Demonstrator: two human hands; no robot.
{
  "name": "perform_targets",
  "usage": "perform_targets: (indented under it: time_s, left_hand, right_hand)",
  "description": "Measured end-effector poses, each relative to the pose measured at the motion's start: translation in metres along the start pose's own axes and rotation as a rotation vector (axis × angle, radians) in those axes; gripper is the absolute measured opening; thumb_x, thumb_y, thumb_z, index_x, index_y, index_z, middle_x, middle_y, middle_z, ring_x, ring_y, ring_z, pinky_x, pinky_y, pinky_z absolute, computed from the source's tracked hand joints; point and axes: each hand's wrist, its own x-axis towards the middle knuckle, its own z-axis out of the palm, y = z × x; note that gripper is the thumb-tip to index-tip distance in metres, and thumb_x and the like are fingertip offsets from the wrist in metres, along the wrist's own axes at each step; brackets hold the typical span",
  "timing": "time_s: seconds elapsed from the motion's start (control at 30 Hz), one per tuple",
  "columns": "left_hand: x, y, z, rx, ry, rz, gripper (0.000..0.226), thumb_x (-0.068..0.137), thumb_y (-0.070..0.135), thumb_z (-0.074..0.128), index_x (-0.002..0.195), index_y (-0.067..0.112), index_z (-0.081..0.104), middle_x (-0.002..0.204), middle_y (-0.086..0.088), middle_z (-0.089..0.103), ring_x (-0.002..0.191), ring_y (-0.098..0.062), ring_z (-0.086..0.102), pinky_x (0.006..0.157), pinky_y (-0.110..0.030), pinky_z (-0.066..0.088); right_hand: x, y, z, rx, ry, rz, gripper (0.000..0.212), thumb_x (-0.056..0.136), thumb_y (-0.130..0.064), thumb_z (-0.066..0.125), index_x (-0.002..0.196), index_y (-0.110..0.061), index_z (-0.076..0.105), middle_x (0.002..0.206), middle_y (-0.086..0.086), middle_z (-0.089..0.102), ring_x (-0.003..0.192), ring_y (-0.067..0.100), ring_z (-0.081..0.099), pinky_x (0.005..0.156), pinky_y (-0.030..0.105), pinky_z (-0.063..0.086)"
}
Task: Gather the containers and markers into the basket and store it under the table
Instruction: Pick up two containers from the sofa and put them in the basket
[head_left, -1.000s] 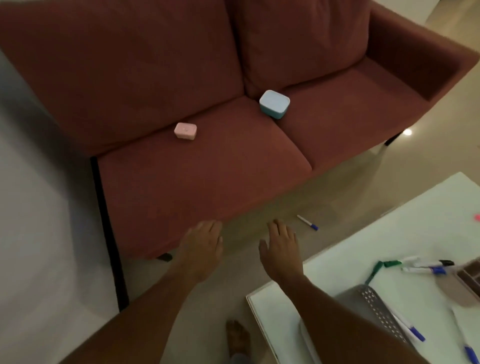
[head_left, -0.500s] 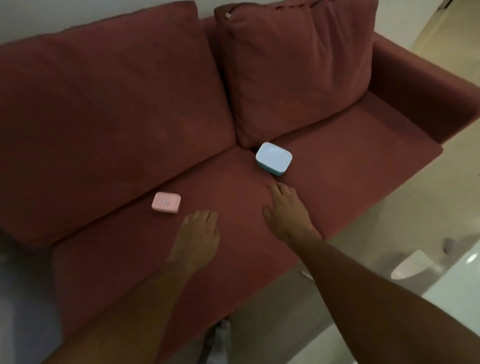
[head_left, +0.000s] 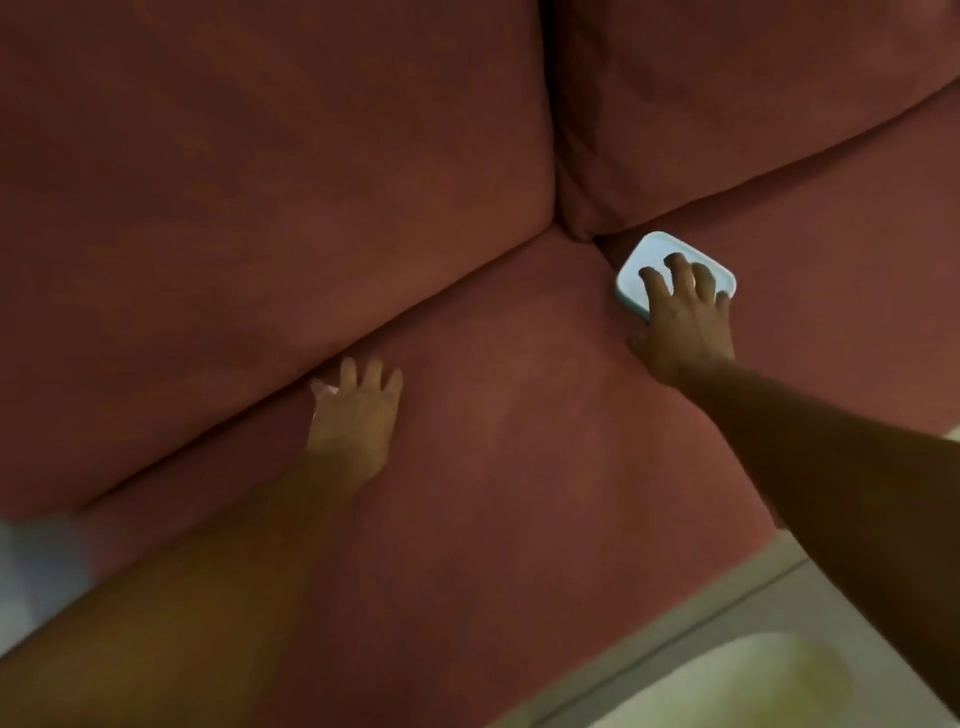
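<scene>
A light blue container with a white lid (head_left: 644, 260) lies on the red sofa seat (head_left: 519, 467), at the gap between the two seat cushions. My right hand (head_left: 683, 317) rests on top of it, curled fingertips on the lid and thumb at its near left side. Further left, my left hand (head_left: 356, 410) lies flat with fingers apart over the small pink container (head_left: 323, 387), at the foot of the left back cushion. Only a pink sliver shows beside my index finger. The basket and markers are out of view.
Two red back cushions (head_left: 260, 182) fill the top of the view. A pale floor strip (head_left: 675, 649) runs along the sofa's front edge at the bottom right. A blurred white shape (head_left: 36, 566) sits at the left edge.
I have leaned in much closer to the sofa. My right hand moved forward onto the blue container and my left hand moved forward and left over the pink one.
</scene>
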Motion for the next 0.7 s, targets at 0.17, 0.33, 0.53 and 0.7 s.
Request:
perform_targets:
  time_s: [0.17, 0.33, 0.53, 0.7]
  left_hand:
    - [0.009, 0.010, 0.009, 0.021, -0.109, -0.098, 0.067, 0.081, 0.012, 0.060, 0.142, 0.021, 0.032, 0.137, -0.005, 0.038, 0.127, -0.033, 0.038, 0.102, -0.062, 0.037]
    - [0.022, 0.022, -0.007, 0.133, -0.234, -0.067, 0.057, 0.088, 0.018, 0.056, 0.142, 0.017, 0.037, 0.141, -0.008, 0.035, 0.125, -0.035, 0.043, 0.101, -0.058, 0.041]
    - [0.039, 0.028, -0.034, 0.289, -0.412, 0.104, 0.040, 0.083, 0.024, 0.054, 0.123, 0.023, 0.058, 0.126, 0.000, 0.059, 0.119, -0.024, 0.050, 0.100, -0.043, 0.041]
    - [0.058, 0.039, -0.051, -0.667, -0.621, -0.161, 0.054, 0.071, 0.024, 0.086, 0.115, 0.005, 0.061, 0.111, -0.009, 0.068, 0.100, -0.026, 0.067, 0.080, -0.037, 0.055]
  right_hand:
    - [0.015, 0.000, 0.014, 0.011, -0.095, 0.119, 0.091, 0.075, -0.020, 0.077, 0.146, -0.016, 0.021, 0.155, 0.022, 0.015, 0.141, 0.045, 0.019, 0.107, 0.062, 0.033]
    - [0.035, 0.013, 0.015, 0.018, -0.033, 0.215, 0.109, 0.074, -0.017, 0.080, 0.152, -0.012, 0.005, 0.154, 0.029, 0.016, 0.134, 0.045, 0.029, 0.103, 0.051, 0.040]
    - [0.048, 0.018, 0.002, -0.093, -0.068, 0.344, 0.112, 0.055, -0.056, 0.085, 0.139, -0.003, 0.033, 0.133, 0.020, 0.045, 0.123, 0.038, 0.039, 0.102, 0.049, 0.037]
    - [0.010, -0.027, 0.005, 0.317, -0.217, 0.366, 0.121, 0.050, -0.059, 0.084, 0.138, -0.001, 0.025, 0.138, 0.017, 0.039, 0.129, 0.040, 0.041, 0.102, 0.051, 0.037]
